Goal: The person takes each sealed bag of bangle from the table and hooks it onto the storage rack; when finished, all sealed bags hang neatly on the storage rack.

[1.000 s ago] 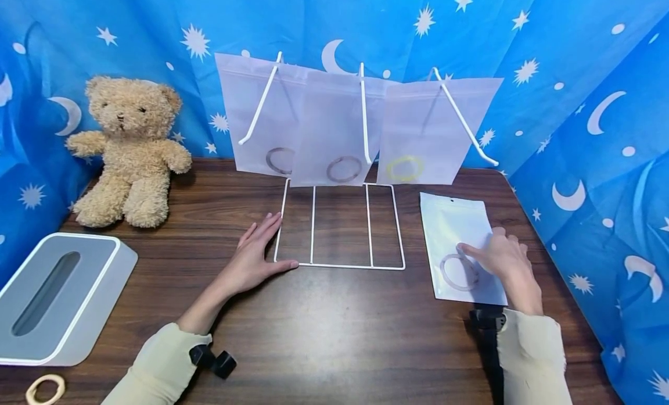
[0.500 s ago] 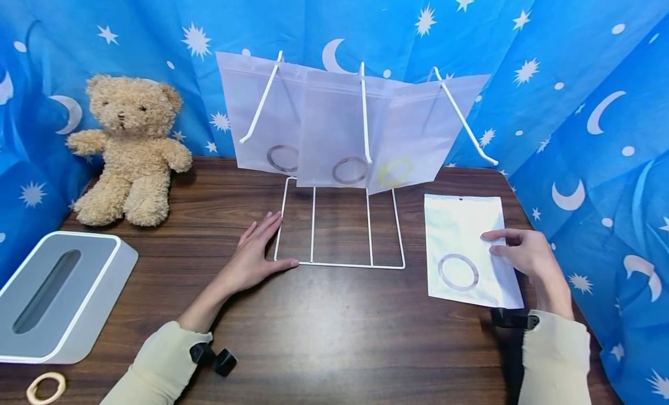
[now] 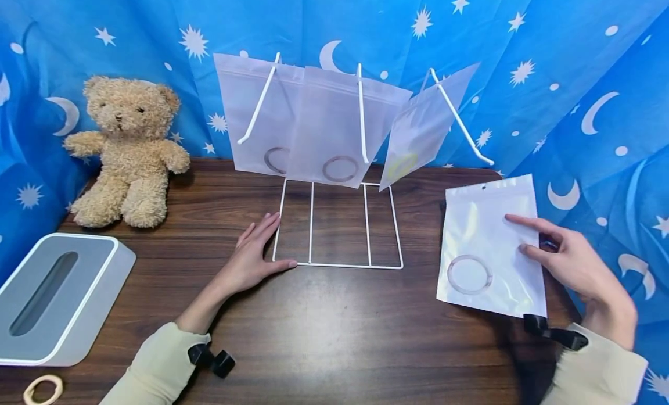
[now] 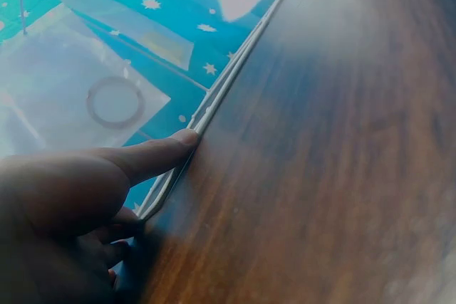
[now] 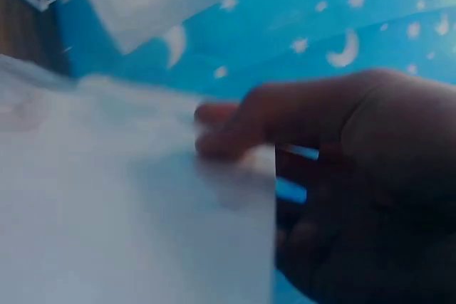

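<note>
In the head view my right hand pinches the right edge of a white zip bag, held up off the table. A pale bangle shows through its front. My left hand rests on the front left corner of a white wire display rack, fingers extended. The left wrist view has the thumb on the rack's front bar. From the rack's hooks hang a left bag and a middle bag, each with a dark ring inside, and a right bag with a yellow ring, turned sideways.
A teddy bear sits at the back left. Before it stands a grey and white tissue box, with a beige ring near the bottom left corner. Blue starry cloth hangs behind and right of the wooden table.
My right hand has lifted the bag from the table and moved it right and nearer the camera. The right hanging bag has swung sideways. My left hand stays on the rack.
</note>
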`<state>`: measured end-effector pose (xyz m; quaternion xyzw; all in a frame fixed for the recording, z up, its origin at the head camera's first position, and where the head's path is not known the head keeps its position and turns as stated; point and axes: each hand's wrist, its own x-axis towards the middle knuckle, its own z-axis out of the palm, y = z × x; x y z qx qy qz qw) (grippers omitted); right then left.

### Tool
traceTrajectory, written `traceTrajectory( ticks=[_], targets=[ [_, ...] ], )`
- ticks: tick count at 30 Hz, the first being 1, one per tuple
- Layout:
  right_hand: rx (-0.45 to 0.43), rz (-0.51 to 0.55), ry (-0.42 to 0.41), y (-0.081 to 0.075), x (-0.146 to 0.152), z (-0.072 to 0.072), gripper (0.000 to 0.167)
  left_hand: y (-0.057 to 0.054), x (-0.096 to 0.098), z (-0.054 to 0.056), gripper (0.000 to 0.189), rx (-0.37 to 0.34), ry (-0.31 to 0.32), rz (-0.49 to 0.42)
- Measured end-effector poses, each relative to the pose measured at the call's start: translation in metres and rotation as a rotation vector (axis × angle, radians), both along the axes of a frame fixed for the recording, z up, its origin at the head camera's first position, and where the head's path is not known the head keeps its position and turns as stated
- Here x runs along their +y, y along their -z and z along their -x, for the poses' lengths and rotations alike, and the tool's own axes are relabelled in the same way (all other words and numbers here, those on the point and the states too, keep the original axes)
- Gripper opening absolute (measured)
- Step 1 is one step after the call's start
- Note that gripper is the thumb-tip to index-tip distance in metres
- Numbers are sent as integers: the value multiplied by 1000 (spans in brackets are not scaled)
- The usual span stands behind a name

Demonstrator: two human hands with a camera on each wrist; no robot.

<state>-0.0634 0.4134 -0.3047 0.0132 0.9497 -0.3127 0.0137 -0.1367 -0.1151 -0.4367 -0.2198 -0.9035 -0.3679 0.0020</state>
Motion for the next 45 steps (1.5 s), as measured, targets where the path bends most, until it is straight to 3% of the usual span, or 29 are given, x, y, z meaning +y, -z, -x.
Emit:
traceTrajectory(
  ticks=[5,12,14,19,22,28,39,45],
  targets=[
    [244,6,-65,-23,-19,-16,51,-1,1,0,100,3,1,-5],
    [433,149,-188,-45,-44,-31,44,-2,0,-1,100,7,-3,10],
    [502,336,-256,-45,-48,-32,37,-2,1,-1,100,11,-2,16],
    [655,947,-464,-47,-67,-27,30,-3,1,-2,99,0,-5,21],
    [722,1062,-460,-51,-81,-26,35,-3,1,-3,99,0,-6,20],
    [737,1076,-370,-49,-85,-23,44,-3,2,-3,99,12,-1,20],
    [680,913,-284,-38,-75,-14,47,-2,2,-2,100,6,0,20],
    [665,930,-307,-36,-74,-12,47,-2,1,-2,100,8,2,20]
  ],
)
